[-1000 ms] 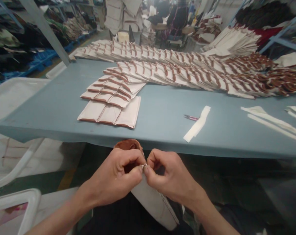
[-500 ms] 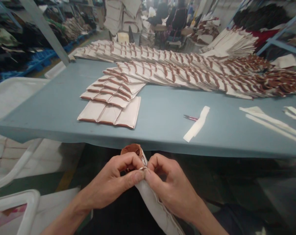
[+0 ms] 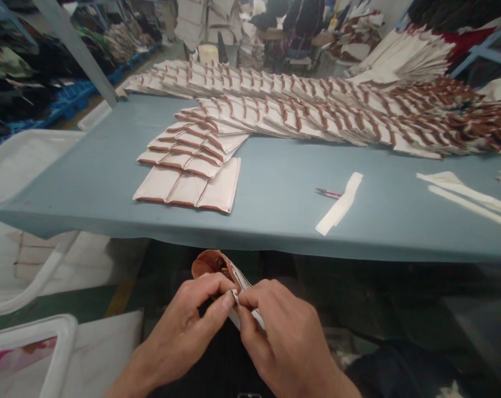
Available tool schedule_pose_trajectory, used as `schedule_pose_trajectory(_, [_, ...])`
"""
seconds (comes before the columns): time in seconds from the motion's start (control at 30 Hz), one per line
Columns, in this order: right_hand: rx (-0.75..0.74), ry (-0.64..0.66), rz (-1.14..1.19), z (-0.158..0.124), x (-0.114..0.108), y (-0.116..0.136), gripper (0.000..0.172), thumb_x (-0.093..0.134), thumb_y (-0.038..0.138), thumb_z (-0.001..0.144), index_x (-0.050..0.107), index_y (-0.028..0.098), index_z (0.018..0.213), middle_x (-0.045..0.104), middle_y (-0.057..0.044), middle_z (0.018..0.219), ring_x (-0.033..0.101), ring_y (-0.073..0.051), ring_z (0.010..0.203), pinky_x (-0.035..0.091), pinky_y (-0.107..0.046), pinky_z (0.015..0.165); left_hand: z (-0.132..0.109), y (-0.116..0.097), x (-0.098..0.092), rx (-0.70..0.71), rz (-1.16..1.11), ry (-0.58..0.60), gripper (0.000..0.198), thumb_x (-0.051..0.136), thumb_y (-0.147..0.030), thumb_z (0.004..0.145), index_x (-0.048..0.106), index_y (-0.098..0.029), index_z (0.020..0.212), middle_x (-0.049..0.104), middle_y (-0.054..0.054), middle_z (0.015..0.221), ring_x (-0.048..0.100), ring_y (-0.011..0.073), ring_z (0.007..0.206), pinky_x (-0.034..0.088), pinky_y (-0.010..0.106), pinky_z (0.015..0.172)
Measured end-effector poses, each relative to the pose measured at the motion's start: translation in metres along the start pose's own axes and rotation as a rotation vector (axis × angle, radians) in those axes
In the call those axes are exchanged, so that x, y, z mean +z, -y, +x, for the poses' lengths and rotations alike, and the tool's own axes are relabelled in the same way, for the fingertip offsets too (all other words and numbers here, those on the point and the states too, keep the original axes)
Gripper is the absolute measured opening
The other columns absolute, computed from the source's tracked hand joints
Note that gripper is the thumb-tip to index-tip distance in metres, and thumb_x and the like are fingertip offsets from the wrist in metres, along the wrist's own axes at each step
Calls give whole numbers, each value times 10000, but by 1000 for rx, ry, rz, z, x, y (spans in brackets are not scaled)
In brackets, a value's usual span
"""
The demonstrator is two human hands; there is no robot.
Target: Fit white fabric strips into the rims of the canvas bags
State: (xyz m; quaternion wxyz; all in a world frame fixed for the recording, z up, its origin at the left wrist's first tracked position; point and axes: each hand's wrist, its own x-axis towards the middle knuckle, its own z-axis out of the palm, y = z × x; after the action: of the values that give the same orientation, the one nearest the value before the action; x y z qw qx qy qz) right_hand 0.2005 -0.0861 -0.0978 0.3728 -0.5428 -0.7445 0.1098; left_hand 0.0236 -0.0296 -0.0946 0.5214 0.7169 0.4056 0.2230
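Below the table's front edge, my left hand [image 3: 184,326] and my right hand [image 3: 281,337] pinch the same folded piece, a white fabric piece with a brown leather end [image 3: 217,268]. Thumbs and forefingers of both hands meet at its white edge. The brown end sticks up above my left fingers, and the lower white part is hidden under my right hand. On the blue table [image 3: 275,188] lies a small stack of finished white pieces with brown trim [image 3: 192,171], fanned out at the left.
Long overlapping rows of the same pieces [image 3: 317,110] run across the back of the table. Small pink-handled snips [image 3: 328,193] lie beside a white strip [image 3: 340,203]. More white strips [image 3: 466,193] lie at the right. White plastic bins [image 3: 26,354] stand at the left. People sit far behind.
Both hands have sunk lower in view and moved closer together. The piece has tilted, its brown end now leaning left, and my right hand covers more of the white part.
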Motion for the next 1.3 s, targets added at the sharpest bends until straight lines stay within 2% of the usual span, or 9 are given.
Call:
schedule_pose_trajectory(0.23, [75, 20, 335, 15, -20, -9, 73, 637, 148, 951, 678, 201, 920, 773, -28, 839, 729, -147, 744, 554, -229, 665, -5, 9, 0, 92, -176, -79, 348, 519, -388, 1025, 600, -185, 753, 573, -7, 705, 543, 140, 641, 449, 221, 619])
schedule_pose_trajectory(0.4, [-150, 117, 416, 34, -18, -21, 117, 586, 174, 1032, 698, 192, 1007, 825, -74, 1006, 788, -169, 949, 619, -270, 867, -4, 7, -4, 100, -122, -71, 360, 511, -385, 1032, 593, -185, 744, 559, -17, 677, 534, 132, 620, 441, 213, 603])
schedule_pose_trajectory(0.47, [-215, 123, 324, 38, -18, -22, 145, 574, 189, 1051, 710, 188, 999, 833, -72, 998, 798, -174, 923, 626, -272, 848, -3, 6, -5, 109, -85, -77, 325, 518, -331, 1025, 615, -183, 752, 567, -23, 670, 538, 121, 602, 435, 200, 585])
schedule_pose_trajectory(0.67, [-351, 198, 55, 43, -30, -20, 285, 511, 145, 1075, 731, 173, 896, 834, -75, 921, 780, -173, 730, 554, -288, 605, 0, 0, -7, 142, 2, -83, 268, 559, -202, 986, 680, -179, 748, 655, -23, 670, 611, 108, 599, 463, 173, 600])
schedule_pose_trajectory(0.8, [-383, 242, -6, 46, -33, -20, 343, 477, 153, 1086, 721, 144, 845, 819, -87, 881, 747, -177, 670, 518, -324, 560, 2, 2, -7, 139, 24, -80, 278, 573, -220, 988, 685, -174, 738, 636, -24, 643, 590, 105, 580, 451, 173, 579])
schedule_pose_trajectory(1.0, [-364, 212, -49, 47, -22, -22, 336, 505, 105, 1036, 665, 163, 747, 772, -49, 756, 704, -168, 615, 479, -320, 539, 4, 4, -6, 123, -1, -77, 294, 570, -241, 983, 708, -164, 735, 645, -20, 631, 585, 101, 564, 436, 171, 558])
schedule_pose_trajectory(1.17, [-380, 217, 80, 56, -16, -35, 258, 481, 86, 985, 629, 184, 798, 771, -46, 812, 711, -164, 700, 518, -278, 629, 5, 3, -6, 90, -66, -69, 304, 572, -233, 961, 710, -153, 702, 633, -28, 590, 557, 85, 524, 414, 153, 525])
schedule_pose_trajectory(1.23, [-339, 312, 213, 61, -17, -41, 190, 497, 84, 952, 625, 184, 852, 778, -46, 905, 720, -156, 789, 519, -256, 684, 5, 3, -6, 78, -96, -45, 308, 572, -230, 953, 689, -147, 681, 619, -32, 578, 535, 78, 513, 399, 150, 514])
schedule_pose_trajectory(1.3, [-286, 439, 273, 65, -20, -44, 142, 528, 91, 936, 630, 181, 893, 761, -26, 885, 703, -144, 763, 483, -242, 664, 4, 5, -8, 58, -116, -10, 307, 568, -231, 949, 679, -144, 677, 616, -34, 574, 526, 77, 512, 387, 151, 508])
